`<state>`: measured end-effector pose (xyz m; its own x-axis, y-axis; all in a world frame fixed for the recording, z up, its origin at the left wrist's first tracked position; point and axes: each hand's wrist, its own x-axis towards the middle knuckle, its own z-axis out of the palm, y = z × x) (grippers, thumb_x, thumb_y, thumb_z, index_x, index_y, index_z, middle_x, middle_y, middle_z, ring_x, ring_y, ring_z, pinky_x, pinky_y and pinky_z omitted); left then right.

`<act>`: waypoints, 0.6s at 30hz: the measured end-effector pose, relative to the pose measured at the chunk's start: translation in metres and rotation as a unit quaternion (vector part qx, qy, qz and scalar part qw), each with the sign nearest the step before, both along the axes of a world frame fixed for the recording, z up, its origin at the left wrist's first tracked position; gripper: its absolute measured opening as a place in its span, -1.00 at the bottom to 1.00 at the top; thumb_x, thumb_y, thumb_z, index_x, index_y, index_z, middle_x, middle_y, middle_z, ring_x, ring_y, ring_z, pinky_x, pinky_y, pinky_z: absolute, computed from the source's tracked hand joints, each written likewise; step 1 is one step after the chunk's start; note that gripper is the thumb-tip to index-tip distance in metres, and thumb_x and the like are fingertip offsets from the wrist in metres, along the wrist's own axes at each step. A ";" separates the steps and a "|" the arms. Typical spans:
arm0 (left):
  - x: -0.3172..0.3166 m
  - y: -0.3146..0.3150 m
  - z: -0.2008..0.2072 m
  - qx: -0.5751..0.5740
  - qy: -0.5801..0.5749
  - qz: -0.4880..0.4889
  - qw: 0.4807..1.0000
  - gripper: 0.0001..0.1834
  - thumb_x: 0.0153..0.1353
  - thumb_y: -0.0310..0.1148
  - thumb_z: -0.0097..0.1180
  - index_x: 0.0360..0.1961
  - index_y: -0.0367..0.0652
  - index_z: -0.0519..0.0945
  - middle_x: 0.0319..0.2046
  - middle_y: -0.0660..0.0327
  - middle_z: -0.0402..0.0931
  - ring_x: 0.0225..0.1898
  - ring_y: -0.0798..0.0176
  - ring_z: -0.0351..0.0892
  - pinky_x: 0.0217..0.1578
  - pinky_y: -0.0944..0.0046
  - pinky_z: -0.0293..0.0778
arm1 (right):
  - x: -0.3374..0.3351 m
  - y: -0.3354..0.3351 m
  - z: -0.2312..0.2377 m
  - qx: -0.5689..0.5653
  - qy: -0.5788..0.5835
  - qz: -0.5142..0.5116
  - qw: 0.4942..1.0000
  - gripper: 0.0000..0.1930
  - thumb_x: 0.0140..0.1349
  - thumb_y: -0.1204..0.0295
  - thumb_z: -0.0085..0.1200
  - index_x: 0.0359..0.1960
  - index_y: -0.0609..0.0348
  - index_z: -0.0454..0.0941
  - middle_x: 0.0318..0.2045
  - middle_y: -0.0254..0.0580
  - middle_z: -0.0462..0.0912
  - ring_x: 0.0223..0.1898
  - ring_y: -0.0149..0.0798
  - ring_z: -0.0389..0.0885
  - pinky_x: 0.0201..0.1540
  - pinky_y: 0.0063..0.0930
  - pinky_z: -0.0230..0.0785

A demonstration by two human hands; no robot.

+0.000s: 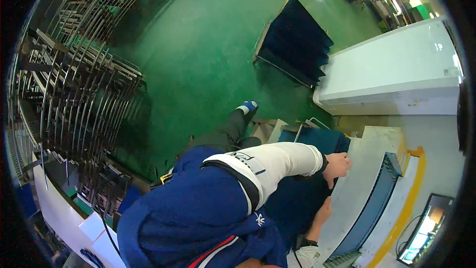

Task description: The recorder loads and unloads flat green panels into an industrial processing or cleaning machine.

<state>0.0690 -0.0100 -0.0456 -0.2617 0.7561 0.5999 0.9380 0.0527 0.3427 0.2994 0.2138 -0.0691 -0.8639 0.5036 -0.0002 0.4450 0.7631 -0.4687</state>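
A stack of dark blue sheet-like panels [292, 201] lies in front of me, partly hidden by my sleeve and vest. At its right edge, my left hand [337, 167] comes in from the white-sleeved arm, with fingers bent and the thumb pointing down to the blue edge. Just below, my right hand [323, 213] is closed at the same edge, its wrist in a dark band. Both hands appear to grip a panel's edge between them, though the fingertips are partly hidden. A pale machine bed [354, 188] borders the hands on the right.
A long blue slot [369, 208] and a yellow strip [406, 208] run along the machine. A monitor [425, 231] stands at lower right. A rack of dark panels [295, 44] stands beside a white cabinet [391, 64]. Metal racks [84, 104] crowd the left above green floor [203, 44].
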 end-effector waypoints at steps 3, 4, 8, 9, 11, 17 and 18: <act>0.002 -0.003 0.003 0.010 -0.003 0.001 1.000 -0.37 -0.16 0.29 0.45 -0.28 -0.04 0.81 -0.09 0.18 0.59 0.14 0.07 0.38 0.11 0.00 0.27 | 0.005 0.019 -0.009 0.082 -0.016 0.071 0.994 -0.46 0.52 0.12 0.02 -0.32 0.52 0.59 -0.54 0.01 0.61 -0.51 -0.09 0.44 -0.39 -0.08 0.25; 0.003 -0.004 0.002 0.014 -0.004 0.001 1.000 -0.38 -0.18 0.27 0.47 -0.29 -0.04 0.80 -0.10 0.18 0.58 0.13 0.07 0.37 0.12 0.00 0.27 | 0.007 0.020 -0.010 0.119 -0.017 0.103 0.987 -0.49 0.51 0.13 0.02 -0.30 0.51 0.60 -0.52 0.10 0.64 -0.51 0.00 0.49 -0.37 -0.05 0.27; 0.003 -0.010 0.000 0.020 -0.012 0.002 1.000 -0.35 -0.17 0.29 0.46 -0.25 -0.05 0.80 -0.03 0.13 0.56 0.14 0.05 0.39 0.12 0.01 0.28 | 0.001 0.010 -0.004 0.126 -0.063 0.055 0.989 -0.55 0.48 0.19 0.04 -0.22 0.49 0.63 -0.38 0.23 0.68 -0.37 0.15 0.58 -0.24 -0.03 0.37; 0.002 -0.010 0.000 0.005 -0.010 0.005 1.000 -0.31 -0.15 0.33 0.44 -0.19 -0.04 0.80 -0.01 0.12 0.56 0.16 0.06 0.40 0.12 0.02 0.28 | 0.000 0.009 -0.003 0.086 -0.059 0.064 0.992 -0.55 0.47 0.20 0.05 -0.22 0.51 0.63 -0.40 0.20 0.69 -0.38 0.06 0.58 -0.23 -0.08 0.38; 0.003 -0.011 0.000 -0.006 -0.011 0.008 1.000 -0.26 -0.14 0.36 0.42 -0.12 -0.03 0.79 0.02 0.11 0.56 0.18 0.06 0.41 0.13 0.02 0.28 | 0.002 0.011 -0.005 0.054 -0.038 0.084 0.994 -0.56 0.47 0.21 0.05 -0.20 0.52 0.63 -0.39 0.19 0.69 -0.37 -0.03 0.60 -0.21 -0.12 0.41; 0.007 -0.006 -0.002 0.028 -0.002 0.022 0.999 -0.25 -0.13 0.34 0.43 -0.08 -0.04 0.76 -0.01 0.10 0.56 0.12 0.06 0.45 0.13 0.04 0.27 | 0.011 0.031 -0.018 0.081 -0.080 0.063 0.992 -0.60 0.47 0.26 0.00 -0.06 0.48 0.63 -0.24 0.25 0.73 -0.20 0.08 0.69 -0.08 -0.13 0.45; 0.002 -0.009 -0.006 0.016 -0.007 0.031 0.999 -0.27 -0.15 0.33 0.44 -0.13 -0.05 0.77 -0.03 0.10 0.56 0.11 0.05 0.44 0.13 0.03 0.28 | -0.005 0.007 -0.006 0.064 -0.099 0.067 0.991 -0.61 0.47 0.29 -0.01 0.00 0.45 0.63 -0.18 0.22 0.74 -0.14 0.09 0.69 -0.01 -0.13 0.45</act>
